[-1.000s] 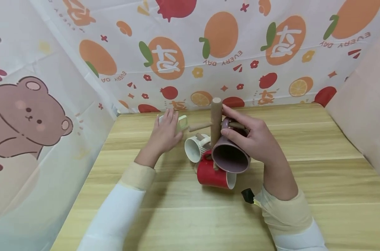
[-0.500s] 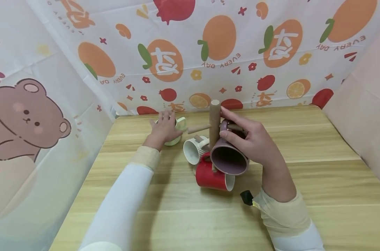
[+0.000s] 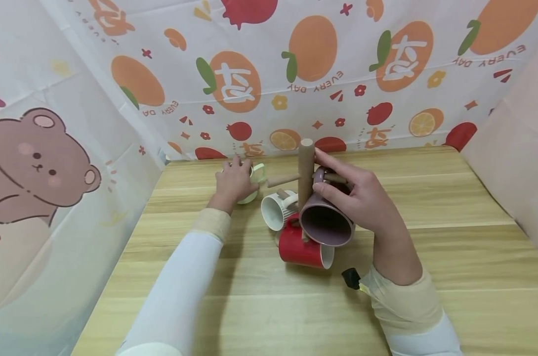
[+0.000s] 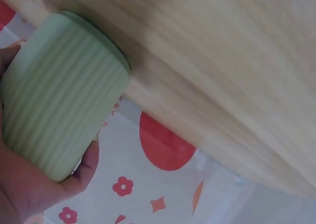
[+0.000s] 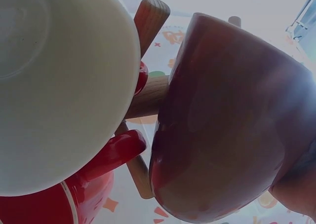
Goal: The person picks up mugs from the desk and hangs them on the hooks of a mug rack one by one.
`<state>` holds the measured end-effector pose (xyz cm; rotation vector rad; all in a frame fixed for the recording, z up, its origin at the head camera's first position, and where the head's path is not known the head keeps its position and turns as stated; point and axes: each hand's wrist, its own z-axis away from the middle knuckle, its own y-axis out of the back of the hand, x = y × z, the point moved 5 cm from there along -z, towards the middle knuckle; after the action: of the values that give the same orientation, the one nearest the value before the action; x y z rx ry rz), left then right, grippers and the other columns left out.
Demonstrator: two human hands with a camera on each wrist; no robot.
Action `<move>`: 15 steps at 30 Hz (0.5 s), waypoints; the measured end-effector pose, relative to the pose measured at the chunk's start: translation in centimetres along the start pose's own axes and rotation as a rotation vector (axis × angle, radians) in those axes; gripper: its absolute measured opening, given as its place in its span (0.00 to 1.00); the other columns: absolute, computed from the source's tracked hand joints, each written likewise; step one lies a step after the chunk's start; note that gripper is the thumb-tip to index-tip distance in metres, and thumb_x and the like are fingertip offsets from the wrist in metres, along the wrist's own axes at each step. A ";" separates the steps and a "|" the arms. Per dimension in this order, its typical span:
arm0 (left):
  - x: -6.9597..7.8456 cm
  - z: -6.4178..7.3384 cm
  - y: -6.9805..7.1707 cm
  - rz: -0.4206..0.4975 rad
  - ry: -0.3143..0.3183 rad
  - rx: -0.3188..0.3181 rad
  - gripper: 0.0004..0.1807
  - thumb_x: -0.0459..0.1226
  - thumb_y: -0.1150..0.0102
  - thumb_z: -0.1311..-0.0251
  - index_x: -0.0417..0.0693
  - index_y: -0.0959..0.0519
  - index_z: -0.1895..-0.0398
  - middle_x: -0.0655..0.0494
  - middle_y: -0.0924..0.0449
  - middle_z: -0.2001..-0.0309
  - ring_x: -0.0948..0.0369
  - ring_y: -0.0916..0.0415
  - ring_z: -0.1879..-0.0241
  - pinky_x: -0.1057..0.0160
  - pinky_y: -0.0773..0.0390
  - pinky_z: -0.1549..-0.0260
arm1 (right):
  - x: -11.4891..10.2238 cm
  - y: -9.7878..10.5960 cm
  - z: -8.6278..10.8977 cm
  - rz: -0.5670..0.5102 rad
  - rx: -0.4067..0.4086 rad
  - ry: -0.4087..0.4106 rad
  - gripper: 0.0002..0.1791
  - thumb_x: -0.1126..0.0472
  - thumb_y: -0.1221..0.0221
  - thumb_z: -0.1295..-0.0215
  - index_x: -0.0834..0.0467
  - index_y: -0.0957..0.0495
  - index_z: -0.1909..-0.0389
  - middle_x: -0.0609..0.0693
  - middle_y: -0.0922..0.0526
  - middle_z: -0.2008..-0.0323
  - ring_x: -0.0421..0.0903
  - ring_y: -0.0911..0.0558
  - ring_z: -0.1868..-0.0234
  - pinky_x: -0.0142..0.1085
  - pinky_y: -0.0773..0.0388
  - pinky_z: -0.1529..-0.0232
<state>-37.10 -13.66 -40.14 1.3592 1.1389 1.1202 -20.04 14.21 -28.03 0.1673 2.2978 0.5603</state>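
Observation:
A brown wooden mug tree [image 3: 306, 173] stands on the table, with mugs hung on its pegs. My right hand [image 3: 362, 198] holds a purple mug [image 5: 227, 120] at its handle, which loops round the right peg, the mouth facing toward me. Left of the tree, my left hand [image 3: 234, 183] grips a pale green ribbed mug [image 4: 64, 91] from above, fingers and thumb spread about its rim. Its green handle [image 3: 260, 173] points toward a bare left peg [image 3: 283, 180]. A white ribbed mug [image 3: 273, 212] and a red mug [image 3: 299, 249] hang lower.
The wood-grain table [image 3: 260, 316] ends at a fruit-print cloth [image 3: 269, 99] behind and a bear-print cloth [image 3: 42, 163] on the left. A small black piece [image 3: 351, 278] sits at the right sleeve cuff.
My left wrist has swung forward and right, and the hand now sits more squarely over the green mug, whose lower body shows beneath it. The right hand and purple mug stay in place.

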 end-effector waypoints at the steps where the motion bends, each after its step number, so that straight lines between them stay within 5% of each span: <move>1: 0.0 0.0 0.0 -0.003 0.001 0.006 0.37 0.58 0.36 0.48 0.55 0.33 0.37 0.41 0.40 0.33 0.37 0.40 0.37 0.31 0.29 0.53 | 0.0 0.0 0.0 0.002 -0.001 0.001 0.35 0.69 0.36 0.39 0.50 0.32 0.30 0.49 0.21 0.40 0.41 0.21 0.44 0.28 0.28 0.44; 15: -0.4 1.5 0.0 0.034 0.027 0.083 0.35 0.58 0.39 0.44 0.56 0.34 0.36 0.42 0.38 0.33 0.37 0.41 0.36 0.31 0.29 0.52 | 0.0 0.0 0.0 -0.006 -0.012 -0.017 0.36 0.69 0.36 0.39 0.50 0.32 0.30 0.49 0.21 0.39 0.42 0.21 0.45 0.29 0.27 0.46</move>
<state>-35.70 -14.19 -40.26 1.4357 1.1971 1.1293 -20.02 14.23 -28.00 0.1587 2.2771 0.5672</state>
